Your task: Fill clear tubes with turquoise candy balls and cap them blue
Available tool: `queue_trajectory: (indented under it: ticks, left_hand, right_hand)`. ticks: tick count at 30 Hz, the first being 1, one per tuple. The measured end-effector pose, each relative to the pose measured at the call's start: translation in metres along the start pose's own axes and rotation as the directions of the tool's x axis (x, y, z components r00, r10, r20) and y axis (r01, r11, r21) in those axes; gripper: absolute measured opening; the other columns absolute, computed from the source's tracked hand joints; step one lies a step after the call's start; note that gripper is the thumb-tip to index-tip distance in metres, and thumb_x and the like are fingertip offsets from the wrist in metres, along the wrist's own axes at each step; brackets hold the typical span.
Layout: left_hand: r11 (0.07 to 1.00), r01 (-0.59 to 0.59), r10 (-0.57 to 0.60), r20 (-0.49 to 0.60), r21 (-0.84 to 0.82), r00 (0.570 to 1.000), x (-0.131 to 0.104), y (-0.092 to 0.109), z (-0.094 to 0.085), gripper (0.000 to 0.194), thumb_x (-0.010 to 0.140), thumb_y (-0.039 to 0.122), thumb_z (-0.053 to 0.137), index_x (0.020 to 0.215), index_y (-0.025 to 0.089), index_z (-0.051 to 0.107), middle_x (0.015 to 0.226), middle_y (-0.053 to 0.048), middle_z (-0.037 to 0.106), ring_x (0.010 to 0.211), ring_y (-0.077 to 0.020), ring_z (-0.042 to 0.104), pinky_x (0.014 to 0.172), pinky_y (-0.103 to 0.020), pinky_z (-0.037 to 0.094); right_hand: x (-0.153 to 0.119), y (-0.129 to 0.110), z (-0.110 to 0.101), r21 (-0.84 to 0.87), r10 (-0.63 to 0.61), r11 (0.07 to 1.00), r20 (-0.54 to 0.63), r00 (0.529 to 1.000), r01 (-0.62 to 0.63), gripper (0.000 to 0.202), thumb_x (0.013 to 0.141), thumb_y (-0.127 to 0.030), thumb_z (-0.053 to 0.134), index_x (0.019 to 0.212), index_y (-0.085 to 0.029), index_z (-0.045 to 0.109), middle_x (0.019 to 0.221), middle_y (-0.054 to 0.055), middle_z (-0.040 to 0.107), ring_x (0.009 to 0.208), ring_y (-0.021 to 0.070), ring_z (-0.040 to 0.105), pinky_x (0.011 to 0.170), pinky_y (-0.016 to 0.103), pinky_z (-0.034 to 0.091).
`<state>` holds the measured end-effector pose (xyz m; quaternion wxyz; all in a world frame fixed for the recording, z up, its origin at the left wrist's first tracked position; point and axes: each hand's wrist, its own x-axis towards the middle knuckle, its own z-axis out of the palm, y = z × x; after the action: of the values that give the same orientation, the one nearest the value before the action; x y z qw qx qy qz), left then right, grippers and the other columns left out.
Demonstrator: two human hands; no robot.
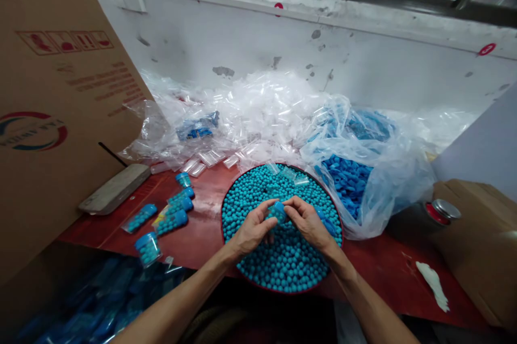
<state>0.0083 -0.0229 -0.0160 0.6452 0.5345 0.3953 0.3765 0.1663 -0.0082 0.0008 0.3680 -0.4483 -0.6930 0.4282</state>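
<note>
Over a round tub [222,220] full of small blue balls [278,263], my two hands meet at a small clear container with a blue cap [277,209]. My left hand [255,227] has its fingers wrapped round the clear body, where balls show through. My right hand [307,221] pinches the cap side with thumb and fingers. A few empty clear containers [299,178] lie on the balls at the far side of the tub. Loose blue caps [328,223] rest on the balls beside my right hand.
Several filled, capped containers [147,250] lie left on the red table [205,198]. Behind is a heap of clear empty containers [274,107]. A plastic bag of blue caps [349,182] stands right of the tub. Cardboard boxes [60,118] flank both sides; more blue-capped containers [97,301] are below left.
</note>
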Motion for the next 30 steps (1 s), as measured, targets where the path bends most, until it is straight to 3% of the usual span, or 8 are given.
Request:
queue_trajectory:
  ticks: [9,14,17,20,22,26,28,30]
  left_hand:
    - [0.999,-0.001,0.006,-0.109,0.049,0.994,-0.006,0.001,0.011,0.050,0.077,0.030,0.048,0.124,0.020,0.035,0.066,0.004,0.047,0.039,-0.0029,0.038,0.038,-0.017,0.033]
    - [1.000,-0.006,0.004,-0.136,-0.009,0.991,-0.005,-0.001,0.015,0.037,0.075,0.031,0.050,0.110,0.019,0.044,0.069,0.004,0.047,0.038,-0.0016,0.034,0.035,-0.016,0.033]
    - [1.000,-0.009,0.009,-0.180,0.002,0.984,-0.006,-0.001,0.013,0.036,0.075,0.032,0.050,0.108,0.020,0.043,0.062,0.006,0.044,0.036,-0.0019,0.035,0.034,-0.015,0.032]
    - [0.999,0.034,-0.035,-0.115,-0.009,0.993,-0.010,0.001,0.006,0.040,0.074,0.038,0.051,0.109,0.020,0.042,0.062,0.006,0.046,0.037,-0.0037,0.042,0.035,-0.016,0.033]
    - [0.997,0.069,-0.071,-0.041,-0.030,0.997,-0.012,0.003,0.002,0.044,0.073,0.041,0.053,0.109,0.021,0.041,0.062,0.006,0.047,0.038,-0.0051,0.046,0.035,-0.016,0.033]
    - [0.997,0.082,-0.082,-0.003,-0.012,0.997,-0.017,0.007,0.000,0.041,0.073,0.040,0.052,0.108,0.021,0.040,0.063,0.005,0.048,0.039,-0.0046,0.045,0.036,-0.015,0.033]
    - [0.997,0.064,-0.064,-0.010,0.037,0.998,-0.019,0.009,0.003,0.039,0.075,0.038,0.050,0.110,0.022,0.041,0.069,0.004,0.050,0.042,-0.0045,0.043,0.038,-0.016,0.036]
    - [0.995,0.034,-0.030,-0.048,0.089,0.998,-0.021,0.012,0.006,0.042,0.076,0.035,0.050,0.115,0.024,0.041,0.080,0.001,0.054,0.052,-0.0072,0.047,0.044,-0.018,0.040]
  right_hand:
    - [-0.016,-0.001,0.014,-0.110,-0.039,0.994,-0.208,0.977,0.016,0.024,0.083,-0.032,0.042,0.090,-0.019,0.060,0.068,-0.001,0.056,0.059,0.0113,0.049,0.057,0.022,0.039]
    - [-0.018,0.002,0.014,-0.091,-0.031,0.996,-0.110,0.993,0.021,0.026,0.083,-0.031,0.042,0.094,-0.019,0.061,0.067,-0.001,0.058,0.060,0.0115,0.051,0.058,0.022,0.041]
    - [-0.021,-0.001,0.008,-0.090,-0.060,0.994,-0.051,0.997,0.055,0.026,0.082,-0.028,0.043,0.101,-0.020,0.059,0.080,0.002,0.061,0.075,0.0137,0.055,0.071,0.025,0.043]
    - [-0.024,-0.007,-0.004,-0.071,-0.075,0.994,0.058,0.996,0.079,0.028,0.079,-0.022,0.047,0.105,-0.022,0.057,0.096,0.003,0.058,0.089,0.0151,0.053,0.081,0.029,0.041]
    - [-0.024,-0.009,-0.012,-0.003,0.004,1.000,0.099,0.995,-0.003,0.026,0.076,-0.021,0.049,0.101,-0.021,0.058,0.089,0.002,0.059,0.076,0.0134,0.055,0.072,0.028,0.045]
    - [-0.018,-0.005,-0.014,0.198,0.181,0.964,-0.010,0.983,-0.175,0.036,0.070,-0.023,0.057,0.105,-0.017,0.054,0.075,-0.001,0.059,0.058,0.0108,0.055,0.059,0.025,0.047]
    - [-0.017,-0.005,-0.009,0.219,0.171,0.965,-0.098,0.980,-0.146,0.052,0.069,-0.024,0.059,0.118,-0.017,0.043,0.081,0.001,0.061,0.068,0.0138,0.058,0.064,0.028,0.048]
    - [-0.019,-0.006,-0.002,0.113,0.095,0.990,-0.131,0.987,-0.080,0.051,0.074,-0.026,0.055,0.122,-0.018,0.040,0.092,0.006,0.062,0.084,0.0179,0.059,0.075,0.033,0.047]
